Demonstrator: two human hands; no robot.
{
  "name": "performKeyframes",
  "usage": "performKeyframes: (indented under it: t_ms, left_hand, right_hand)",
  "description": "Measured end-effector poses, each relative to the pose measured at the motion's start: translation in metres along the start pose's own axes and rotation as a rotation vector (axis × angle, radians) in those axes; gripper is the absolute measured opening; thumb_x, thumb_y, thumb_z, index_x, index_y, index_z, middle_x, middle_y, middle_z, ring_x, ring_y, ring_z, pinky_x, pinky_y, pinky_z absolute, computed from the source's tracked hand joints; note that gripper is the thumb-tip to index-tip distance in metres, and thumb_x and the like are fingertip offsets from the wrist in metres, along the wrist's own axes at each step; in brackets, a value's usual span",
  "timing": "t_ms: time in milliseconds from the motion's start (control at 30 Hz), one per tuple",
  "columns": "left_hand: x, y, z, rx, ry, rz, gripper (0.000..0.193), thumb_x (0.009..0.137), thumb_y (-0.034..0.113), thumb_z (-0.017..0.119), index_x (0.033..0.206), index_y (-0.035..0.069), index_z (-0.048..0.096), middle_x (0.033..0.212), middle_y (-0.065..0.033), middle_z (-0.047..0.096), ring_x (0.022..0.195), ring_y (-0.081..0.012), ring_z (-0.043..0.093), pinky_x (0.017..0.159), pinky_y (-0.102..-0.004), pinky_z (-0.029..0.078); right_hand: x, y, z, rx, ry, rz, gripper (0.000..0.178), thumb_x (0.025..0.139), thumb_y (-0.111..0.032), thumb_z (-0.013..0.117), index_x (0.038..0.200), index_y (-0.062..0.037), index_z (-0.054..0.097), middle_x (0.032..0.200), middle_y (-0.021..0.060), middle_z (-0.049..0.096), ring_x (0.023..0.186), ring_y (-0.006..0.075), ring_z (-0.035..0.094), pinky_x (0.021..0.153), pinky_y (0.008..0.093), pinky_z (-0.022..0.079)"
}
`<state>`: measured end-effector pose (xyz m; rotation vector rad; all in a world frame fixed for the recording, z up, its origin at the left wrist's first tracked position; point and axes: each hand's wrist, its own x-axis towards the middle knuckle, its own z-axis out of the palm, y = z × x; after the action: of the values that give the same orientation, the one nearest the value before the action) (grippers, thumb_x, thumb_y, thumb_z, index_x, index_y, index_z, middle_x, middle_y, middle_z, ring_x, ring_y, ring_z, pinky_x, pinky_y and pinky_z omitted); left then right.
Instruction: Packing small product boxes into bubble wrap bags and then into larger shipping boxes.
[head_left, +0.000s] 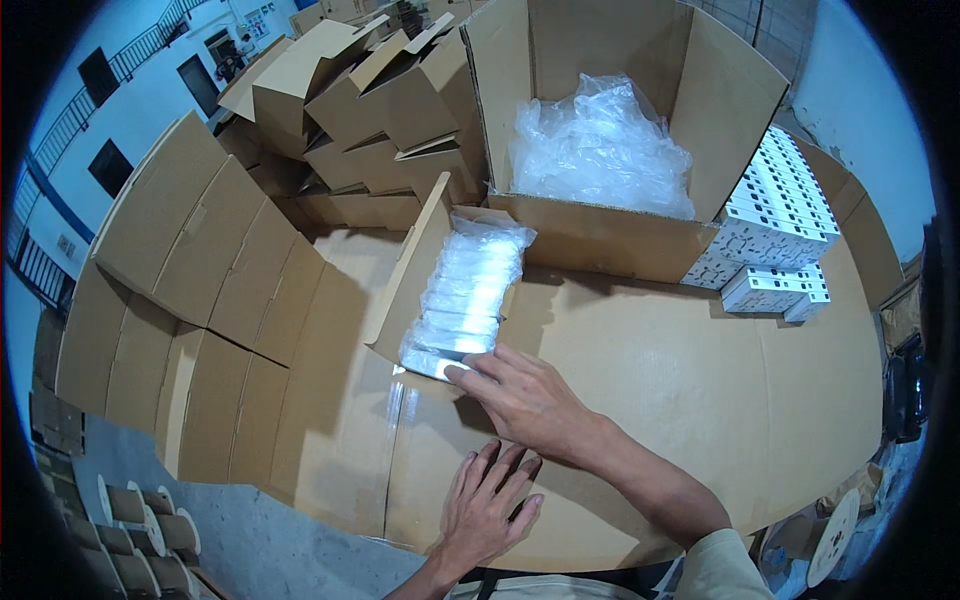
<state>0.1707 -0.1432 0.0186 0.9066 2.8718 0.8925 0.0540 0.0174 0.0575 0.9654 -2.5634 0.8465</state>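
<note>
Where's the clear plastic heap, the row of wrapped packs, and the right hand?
Clear plastic heap (602, 152), head view: on its crumpled middle.
Row of wrapped packs (466, 285), head view: on the middle packs.
Right hand (530, 402), head view: on its back.

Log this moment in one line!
right hand: at near end of plastic-wrapped packs in cardboard box | left hand: fingers spread over cardboard sheet | large carton: holds clear plastic
</note>
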Motion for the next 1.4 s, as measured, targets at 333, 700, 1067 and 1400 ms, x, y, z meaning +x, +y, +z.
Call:
performKeyframes:
  t_ms: [333, 700, 1067, 1400]
  left_hand:
    - [-0.003, 0.000, 0.003, 0.033, -0.010, -0.026, 0.052, 0.086, 0.032, 0.076, 0.133, 0.011, 0.066, 0.142, -0.0148, 0.054, 0.136, -0.0396, 0.045, 0.114, -0.0553, 0.034]
    - [-0.001, 0.001, 0.000, 0.033, 0.004, -0.019, 0.051, 0.085, 0.029, 0.076, 0.132, 0.010, 0.066, 0.139, -0.0153, 0.056, 0.135, -0.0400, 0.046, 0.112, -0.0554, 0.036]
    - [0.023, 0.001, 0.001, 0.020, 0.004, 0.079, 0.051, 0.078, 0.018, 0.080, 0.126, 0.009, 0.065, 0.141, -0.0155, 0.055, 0.134, -0.0435, 0.045, 0.111, -0.0539, 0.039]
    - [0.123, 0.012, 0.041, -0.063, -0.045, 0.253, 0.051, 0.081, 0.013, 0.077, 0.129, 0.006, 0.062, 0.143, -0.0166, 0.053, 0.137, -0.0425, 0.044, 0.113, -0.0531, 0.038]
  right_hand:
    - [-0.009, -0.001, 0.011, -0.180, -0.011, -0.034, 0.056, 0.086, -0.025, 0.072, 0.138, -0.0117, 0.056, 0.129, 0.0078, 0.059, 0.095, 0.0243, 0.058, 0.077, 0.0373, 0.049]
    - [-0.017, -0.004, -0.011, -0.021, 0.078, -0.078, 0.055, 0.084, -0.008, 0.072, 0.136, -0.0074, 0.058, 0.132, 0.0147, 0.060, 0.088, 0.0256, 0.062, 0.073, 0.0372, 0.051]
    - [-0.096, 0.031, -0.075, -0.053, 0.090, 0.139, 0.059, 0.084, -0.006, 0.072, 0.140, -0.0086, 0.055, 0.135, 0.0155, 0.057, 0.109, 0.0323, 0.064, 0.088, 0.0436, 0.056]
    - [-0.172, 0.084, -0.142, -0.251, 0.310, 0.460, 0.056, 0.085, -0.008, 0.071, 0.139, -0.0081, 0.053, 0.130, 0.0165, 0.057, 0.113, 0.0360, 0.062, 0.091, 0.0431, 0.056]
